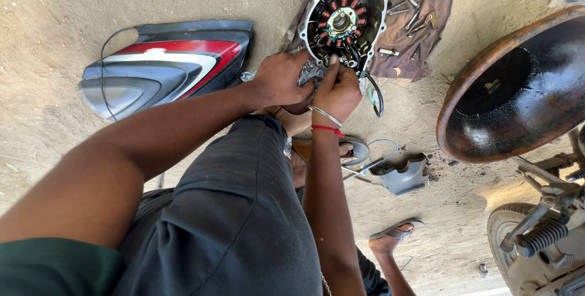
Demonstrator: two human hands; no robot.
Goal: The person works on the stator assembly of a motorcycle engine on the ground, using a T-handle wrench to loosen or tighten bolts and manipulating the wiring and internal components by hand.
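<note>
Here, both hands meet at the near rim of the stator cover (342, 22): the left hand (281, 80) pinches a crumpled foil scrap (309, 72), the right hand (336, 92) pinches its wiring (373, 89). A tug could tear wires. Beyond, loose bolts (409, 10) on cloth (426, 40) crowd it.

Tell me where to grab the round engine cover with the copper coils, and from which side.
Take the engine cover by its bare upper rim, coming from the top of the picture. The coils fill the open face, wires trail off the lower edge, and both hands crowd that side.
</note>
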